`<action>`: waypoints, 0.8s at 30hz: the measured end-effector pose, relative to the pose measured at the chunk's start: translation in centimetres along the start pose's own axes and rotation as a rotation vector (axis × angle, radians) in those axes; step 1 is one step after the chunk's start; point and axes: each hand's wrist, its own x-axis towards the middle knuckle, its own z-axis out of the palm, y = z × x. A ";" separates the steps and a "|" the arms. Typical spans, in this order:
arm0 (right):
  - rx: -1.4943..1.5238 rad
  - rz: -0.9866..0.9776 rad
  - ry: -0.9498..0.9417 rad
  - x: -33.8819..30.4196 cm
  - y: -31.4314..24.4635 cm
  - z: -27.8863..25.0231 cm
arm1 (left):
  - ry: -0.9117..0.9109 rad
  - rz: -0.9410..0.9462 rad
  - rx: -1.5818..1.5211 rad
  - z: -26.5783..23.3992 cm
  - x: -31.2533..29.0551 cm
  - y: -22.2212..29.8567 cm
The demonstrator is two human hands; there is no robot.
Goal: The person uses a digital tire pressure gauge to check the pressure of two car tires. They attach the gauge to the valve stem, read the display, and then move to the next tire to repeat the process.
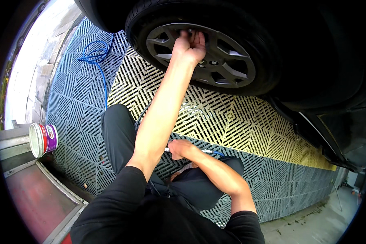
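Note:
My left hand [190, 45] reaches up to the car wheel's grey alloy rim [232, 61], its fingers curled in at a gap between the spokes near the top. Whatever those fingertips pinch is hidden by shadow and by the hand itself. Low in front of my body, my right hand [180, 149] is closed round an air hose [218, 153]. Silver metal fittings [207, 151] show on both sides of that fist, and the blue line runs off to the right. A thin dark hose [140, 116] passes behind my left forearm; where its ends go is not visible.
A black tyre [268, 61] and dark car body fill the upper right. Grey and yellow slatted floor tiles [248, 122] lie below. Loops of blue hose [95, 53] rest at upper left. A paint bucket [43, 140] stands at left beside a red-topped surface [40, 195].

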 end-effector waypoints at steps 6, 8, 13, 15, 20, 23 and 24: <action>0.029 -0.022 0.022 -0.1 0.3 0.0 | 0.020 0.012 0.037 0.8 -1.0 0.0; 0.024 -0.015 0.004 -0.4 -0.1 -0.4 | 0.029 0.005 0.020 1.1 -1.2 0.1; 0.024 -0.036 0.014 0.2 0.3 0.0 | 0.012 0.056 0.114 1.2 -0.8 -0.4; 0.019 -0.045 0.010 0.2 0.2 0.0 | -0.018 0.058 0.134 1.0 -0.6 -0.6; 0.020 -0.007 -0.009 0.2 0.2 -0.2 | 0.073 -0.049 0.225 0.8 -2.6 -1.4; 0.003 -0.021 -0.023 0.0 -0.3 -0.7 | -0.141 -0.173 0.157 -1.2 -1.4 -0.6; 0.000 -0.020 -0.016 -0.1 -0.4 -0.7 | -0.222 -0.188 0.131 -1.5 -1.4 -0.5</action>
